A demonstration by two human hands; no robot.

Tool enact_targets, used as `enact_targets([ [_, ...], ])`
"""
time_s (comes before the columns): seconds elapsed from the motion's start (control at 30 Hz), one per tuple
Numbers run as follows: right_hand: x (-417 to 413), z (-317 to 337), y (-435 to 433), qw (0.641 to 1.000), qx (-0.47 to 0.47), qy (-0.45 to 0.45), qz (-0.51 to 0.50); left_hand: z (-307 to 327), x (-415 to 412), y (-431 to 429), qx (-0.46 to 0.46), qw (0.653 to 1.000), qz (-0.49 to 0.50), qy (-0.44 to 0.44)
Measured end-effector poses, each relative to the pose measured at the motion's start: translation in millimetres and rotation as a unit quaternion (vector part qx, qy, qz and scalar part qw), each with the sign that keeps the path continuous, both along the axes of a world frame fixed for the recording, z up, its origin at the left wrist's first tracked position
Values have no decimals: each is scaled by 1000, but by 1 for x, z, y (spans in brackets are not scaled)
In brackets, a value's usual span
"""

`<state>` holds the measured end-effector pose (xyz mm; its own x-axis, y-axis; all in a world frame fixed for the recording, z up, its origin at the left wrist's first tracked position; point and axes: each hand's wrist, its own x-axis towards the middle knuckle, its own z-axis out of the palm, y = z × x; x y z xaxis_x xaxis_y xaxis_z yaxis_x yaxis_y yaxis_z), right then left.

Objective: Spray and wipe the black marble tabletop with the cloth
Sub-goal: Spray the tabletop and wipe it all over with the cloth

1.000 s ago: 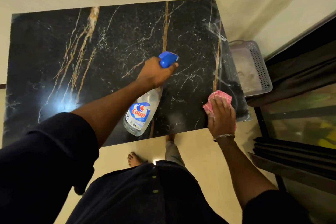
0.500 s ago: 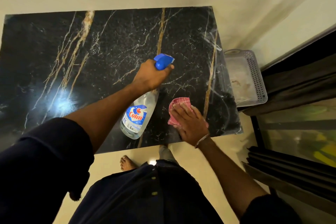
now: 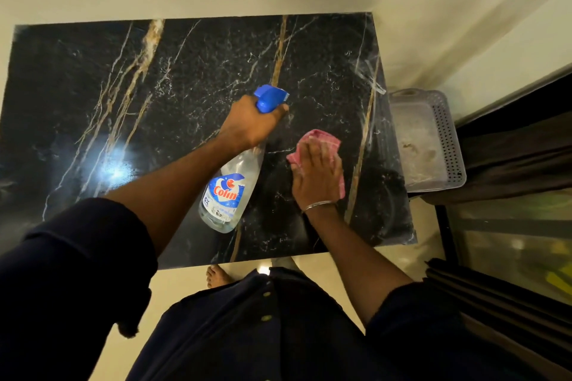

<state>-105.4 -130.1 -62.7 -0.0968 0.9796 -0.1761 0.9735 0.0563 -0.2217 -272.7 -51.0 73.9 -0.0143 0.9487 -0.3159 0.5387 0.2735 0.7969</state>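
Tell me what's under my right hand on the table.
A pink cloth, pressed flat on the black marble tabletop. Its edges show past the fingers; its middle and the marble beneath are hidden.

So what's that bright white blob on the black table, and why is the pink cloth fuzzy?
Head view: the blob is glare, a light mirrored in the shiny tabletop; same view, the cloth and right hand look slightly smeared, likely from moving, while the bottle label reads sharp; the table edges bow from the wide lens.
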Motion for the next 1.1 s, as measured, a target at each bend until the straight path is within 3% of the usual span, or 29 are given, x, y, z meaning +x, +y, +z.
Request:
enact_targets([
  [0.17,-17,4,10,987,0,-3,163,1,4,10,2,1000,13,9],
  [0.23,2,3,20,983,22,-5,181,2,2,15,3,1000,19,2],
  [0.43,77,1,69,998,31,-36,-30,5,-13,25,-16,1000,24,-4],
  [0.6,52,6,78,990,27,-11,-137,6,-16,35,-2,1000,27,3],
  [0.8,-20,4,76,997,0,11,74,1,-12,49,8,998,57,11],
  [0.93,-3,3,90,986,12,-6,166,0,-13,61,13,998,54,9],
  [1.0,22,0,105,990,22,-22,137,0,-16,67,7,999,53,6],
  [1.1,58,-1,131,998,34,-41,17,-2,-22,76,0,999,38,0],
])
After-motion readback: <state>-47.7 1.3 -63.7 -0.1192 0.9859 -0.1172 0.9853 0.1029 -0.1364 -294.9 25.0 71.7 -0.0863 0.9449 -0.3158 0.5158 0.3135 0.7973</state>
